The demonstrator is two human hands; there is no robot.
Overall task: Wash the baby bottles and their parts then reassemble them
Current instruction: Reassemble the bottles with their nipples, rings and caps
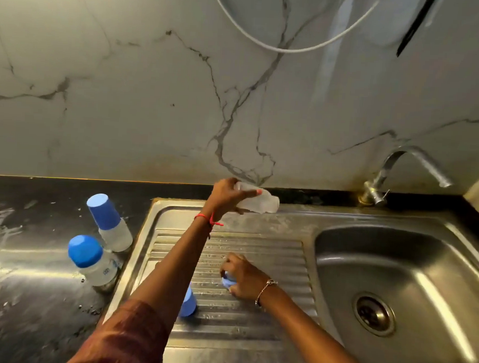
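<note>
My left hand grips a clear bottle body tilted on its side above the back rim of the steel drainboard. My right hand rests on the ribbed drainboard with its fingers curled round a small blue part. A blue cap stands on the drainboard, half hidden by my left forearm. Two assembled bottles with blue caps stand on the black counter at the left, one nearer the wall and one nearer me.
The sink basin with its drain lies to the right. A chrome tap curves over the basin from the back ledge. The wet black counter runs to the left. A marble wall rises behind, with a white hose hanging above.
</note>
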